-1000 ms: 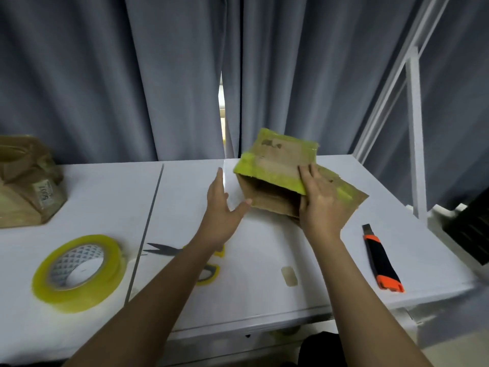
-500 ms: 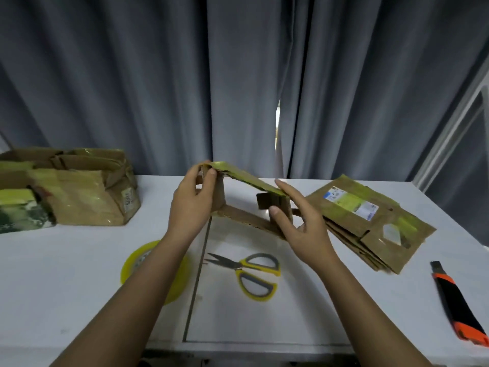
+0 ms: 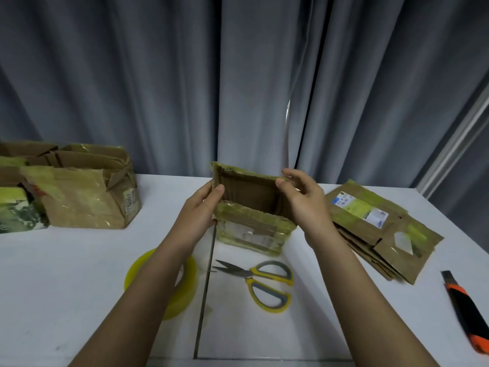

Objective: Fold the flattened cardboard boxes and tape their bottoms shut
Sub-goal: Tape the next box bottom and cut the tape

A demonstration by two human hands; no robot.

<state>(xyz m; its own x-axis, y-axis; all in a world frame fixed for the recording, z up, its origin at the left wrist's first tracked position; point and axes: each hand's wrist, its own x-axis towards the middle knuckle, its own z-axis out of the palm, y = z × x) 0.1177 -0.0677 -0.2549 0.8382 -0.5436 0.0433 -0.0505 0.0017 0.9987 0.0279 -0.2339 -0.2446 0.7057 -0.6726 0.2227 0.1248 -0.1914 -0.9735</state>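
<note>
Left hand (image 3: 201,207) grips the left end of a small cardboard box (image 3: 251,223), thumb hooked over the rim, fingers curled round the outside. Right hand (image 3: 304,202) pinches the far right corner of the same box, thumb inside, fingertips on the top edge. Box is opened up into shape, held at the middle of the white surface (image 3: 66,274); cannot tell if its base touches down. Brown card, wrapped in yellowish tape, pale label on the near face (print unreadable). Scissors (image 3: 262,280) with yellow-grey handles lie just in front of the box, blades pointing left. Yellow tape roll (image 3: 169,282) lies flat to the left, partly hidden under the left forearm. Stack of flattened boxes (image 3: 381,229) sits to the right, near the right hand. Orange-black utility knife (image 3: 465,311) at the right edge. Already-folded boxes (image 3: 79,200) stand far left. Grey curtains (image 3: 238,75) behind.
</note>
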